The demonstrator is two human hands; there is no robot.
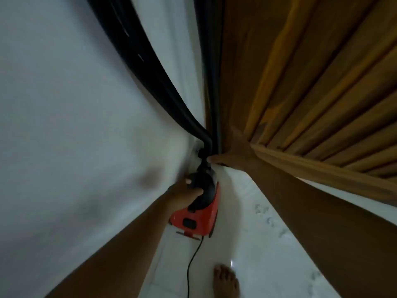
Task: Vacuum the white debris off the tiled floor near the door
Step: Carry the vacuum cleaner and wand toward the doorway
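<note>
A red vacuum cleaner [198, 218] with a black top stands on the white tiled floor [242, 250], close against the wall. My left hand [185, 193] grips the black top, fingers curled round it. A black hose [150, 67] rises from the vacuum's front up along the wall. My right hand [235, 152] reaches to the hose joint [203, 157] at the corner by the door, fingers straight and spread, thumb tip touching the joint. Faint pale specks [269, 221] lie on the tiles to the right of the vacuum.
A brown wooden door [311, 82] fills the right side and a white wall [75, 104] the left, leaving a narrow strip of floor between. A black power cord [191, 265] trails back from the vacuum. My bare foot [226, 282] stands just behind it.
</note>
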